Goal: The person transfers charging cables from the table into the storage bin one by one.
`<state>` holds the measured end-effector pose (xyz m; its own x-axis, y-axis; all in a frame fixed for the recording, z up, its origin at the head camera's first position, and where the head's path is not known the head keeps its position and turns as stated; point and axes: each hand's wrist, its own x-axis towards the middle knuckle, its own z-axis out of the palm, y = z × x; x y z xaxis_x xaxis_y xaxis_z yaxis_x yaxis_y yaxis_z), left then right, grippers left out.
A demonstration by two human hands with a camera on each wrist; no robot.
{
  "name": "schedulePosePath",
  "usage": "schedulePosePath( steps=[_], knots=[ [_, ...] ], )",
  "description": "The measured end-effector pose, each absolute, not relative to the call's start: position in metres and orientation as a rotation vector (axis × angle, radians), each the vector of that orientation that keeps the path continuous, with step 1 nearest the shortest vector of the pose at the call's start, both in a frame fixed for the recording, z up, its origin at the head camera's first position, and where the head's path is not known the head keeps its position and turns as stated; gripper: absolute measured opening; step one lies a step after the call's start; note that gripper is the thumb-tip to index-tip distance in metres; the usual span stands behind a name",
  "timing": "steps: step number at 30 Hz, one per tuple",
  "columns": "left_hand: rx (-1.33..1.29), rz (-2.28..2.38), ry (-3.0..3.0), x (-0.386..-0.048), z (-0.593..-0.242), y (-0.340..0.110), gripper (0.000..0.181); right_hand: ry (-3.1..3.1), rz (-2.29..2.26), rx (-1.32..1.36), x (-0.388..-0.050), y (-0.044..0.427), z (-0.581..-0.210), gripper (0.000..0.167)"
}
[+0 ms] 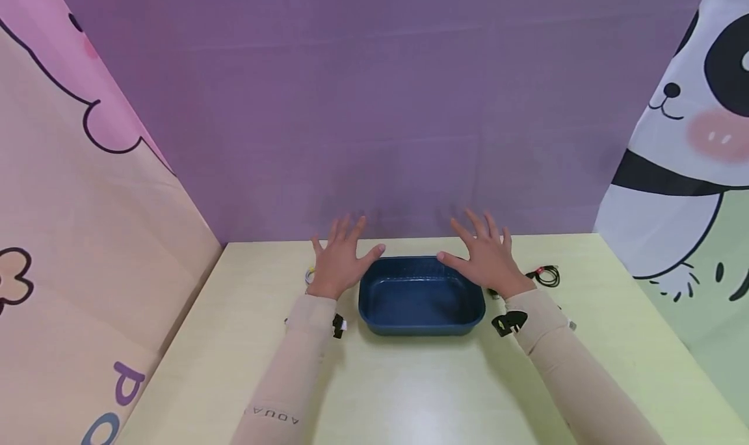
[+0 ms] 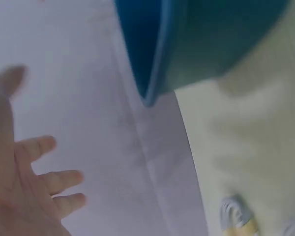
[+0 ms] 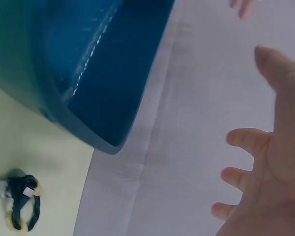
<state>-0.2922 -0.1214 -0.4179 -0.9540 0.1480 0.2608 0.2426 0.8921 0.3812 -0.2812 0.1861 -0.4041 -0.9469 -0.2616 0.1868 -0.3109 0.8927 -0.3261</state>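
Observation:
A dark blue rectangular bin stands on the table, and its visible inside holds nothing. My left hand is raised by its left end, fingers spread, holding nothing. By the right end my right hand is held up the same way, fingers spread and empty. The left wrist view shows the bin beside the left hand, with a gap between them. In the right wrist view a gap also separates the bin from the right hand.
A coiled black cable lies right of the right hand. Partly hidden behind the left hand is a light cable; small dark items lie near both wrists. A purple cloth hangs behind the table, with printed cloths at both sides.

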Motion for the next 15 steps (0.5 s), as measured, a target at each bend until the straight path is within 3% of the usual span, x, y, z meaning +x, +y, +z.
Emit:
schedulePosePath(
  steps=[7,15],
  knots=[
    [-0.179,-1.031,-2.642,-0.266,-0.432,-0.123,0.039,-2.852,0.673,0.429,-0.254,0.201,-0.41,0.059],
    [0.061,-1.33,-2.567,-0.249,-0.454,-0.12,0.033,-2.727,0.905,0.394,-0.229,0.218,-0.42,0.032]
  ],
)
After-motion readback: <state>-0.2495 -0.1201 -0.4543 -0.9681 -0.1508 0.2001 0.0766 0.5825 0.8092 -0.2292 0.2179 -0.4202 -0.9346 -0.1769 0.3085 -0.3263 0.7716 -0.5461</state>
